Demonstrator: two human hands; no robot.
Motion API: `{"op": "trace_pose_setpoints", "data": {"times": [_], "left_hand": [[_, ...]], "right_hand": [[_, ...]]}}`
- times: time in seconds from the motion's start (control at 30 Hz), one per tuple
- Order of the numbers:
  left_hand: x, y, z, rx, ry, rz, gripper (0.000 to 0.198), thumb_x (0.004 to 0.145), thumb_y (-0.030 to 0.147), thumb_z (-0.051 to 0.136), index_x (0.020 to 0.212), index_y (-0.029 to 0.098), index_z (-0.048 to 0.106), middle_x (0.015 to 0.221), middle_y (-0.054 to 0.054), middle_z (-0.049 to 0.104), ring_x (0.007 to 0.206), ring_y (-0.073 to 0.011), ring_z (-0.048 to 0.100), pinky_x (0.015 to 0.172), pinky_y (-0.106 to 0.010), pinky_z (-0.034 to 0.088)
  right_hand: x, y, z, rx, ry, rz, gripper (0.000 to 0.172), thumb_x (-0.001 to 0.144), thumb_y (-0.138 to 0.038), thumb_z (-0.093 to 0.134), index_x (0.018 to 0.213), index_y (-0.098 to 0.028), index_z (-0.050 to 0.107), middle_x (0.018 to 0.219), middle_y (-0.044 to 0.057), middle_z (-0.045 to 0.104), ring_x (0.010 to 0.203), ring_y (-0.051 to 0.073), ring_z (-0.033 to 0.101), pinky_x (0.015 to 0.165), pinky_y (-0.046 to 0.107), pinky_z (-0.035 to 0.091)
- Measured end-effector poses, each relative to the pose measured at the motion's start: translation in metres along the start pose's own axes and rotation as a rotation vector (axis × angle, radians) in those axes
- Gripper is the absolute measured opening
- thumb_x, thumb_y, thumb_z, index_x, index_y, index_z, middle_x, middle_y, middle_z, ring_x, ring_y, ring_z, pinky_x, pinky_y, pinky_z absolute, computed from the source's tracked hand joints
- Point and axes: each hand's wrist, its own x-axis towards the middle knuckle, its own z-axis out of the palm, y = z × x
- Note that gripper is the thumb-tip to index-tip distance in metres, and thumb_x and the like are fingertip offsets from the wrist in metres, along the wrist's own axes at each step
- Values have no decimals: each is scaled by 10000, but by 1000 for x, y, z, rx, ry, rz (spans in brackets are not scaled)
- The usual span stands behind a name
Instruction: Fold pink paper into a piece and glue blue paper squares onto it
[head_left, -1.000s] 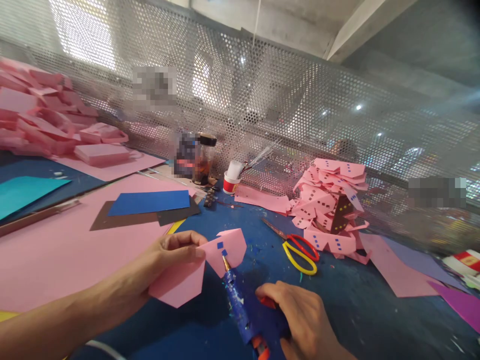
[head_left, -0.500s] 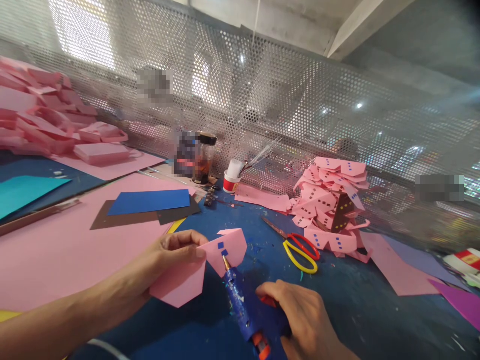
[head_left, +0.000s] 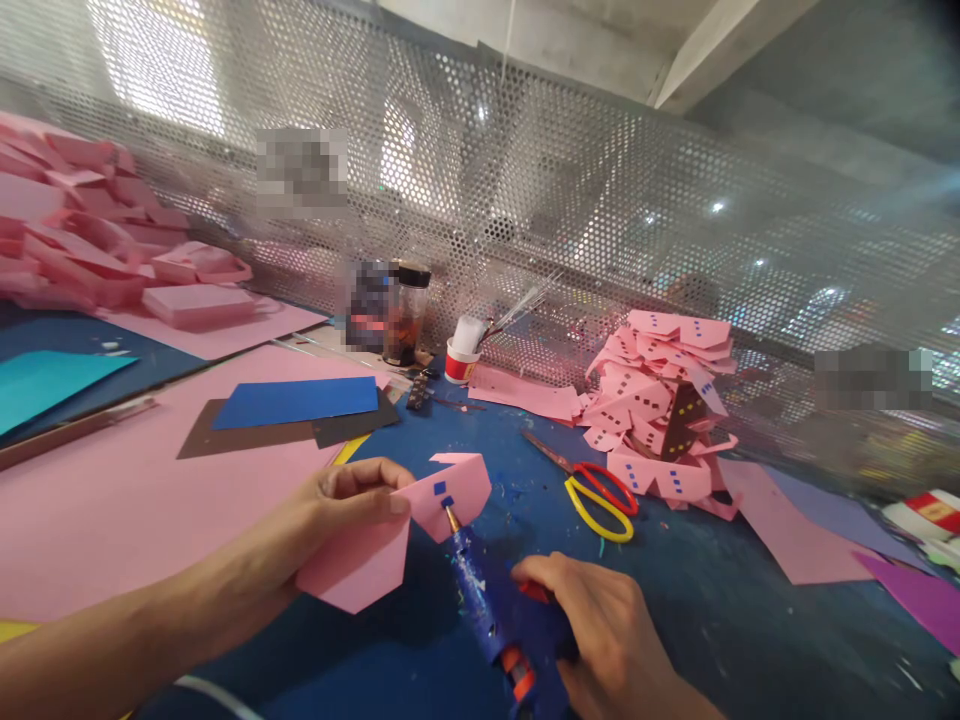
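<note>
Between thumb and fingers, my left hand (head_left: 364,505) pinches a folded pink paper cutout (head_left: 364,565) above the blue tabletop. Two small blue paper squares (head_left: 440,489) show on its right-hand flap. My right hand (head_left: 607,625) is wrapped round the handle of a blue hot glue gun (head_left: 476,590), a finger by its red trigger. The gun's metal nozzle meets the flap at the lower blue square; whether it touches or hovers just in front, I cannot tell. Beyond my right hand lie scissors (head_left: 600,505) with red and yellow handles.
A pile of pink cutouts with small squares (head_left: 652,400) stands at the back right. Blue card (head_left: 300,403) lies over brown card on a large pink sheet (head_left: 150,520). A paper cup (head_left: 463,362) and a lidded jar (head_left: 409,315) stand near the perforated metal screen (head_left: 570,200).
The glue gun's nozzle stays by the lower blue square, with the gun tilted slightly differently. Both hands keep their holds; the whole view has shifted a little.
</note>
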Motion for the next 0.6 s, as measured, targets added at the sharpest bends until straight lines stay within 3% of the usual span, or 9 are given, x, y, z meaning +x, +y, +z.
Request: {"op": "trace_pose_setpoints", "data": {"times": [0.2,0.37,0.6], "left_hand": [[-1,0,0,-19,14,-8,273,704,403,844,815,205,693,605,11,659,470,-104,546,441,-188,339],[-3,5,4,-27,-26,-2,235,726,386,828,801,199,706,696,-11,720,463,-95,550,423,-186,349],[-9,11,10,-35,-32,7,196,752,365,810,823,200,732,759,-37,747,492,-112,560,434,-194,377]], "right_hand": [[2,-3,-1,-15,27,-17,288,951,-372,603,1158,-182,540,899,35,725,723,168,700,632,259,505],[2,-4,-1,-15,18,-20,264,1001,-390,487,1154,-182,541,891,40,722,726,171,704,640,264,510],[2,-3,-1,-34,18,-26,273,972,-379,536,1154,-176,546,902,45,726,742,181,710,654,268,519]]}}
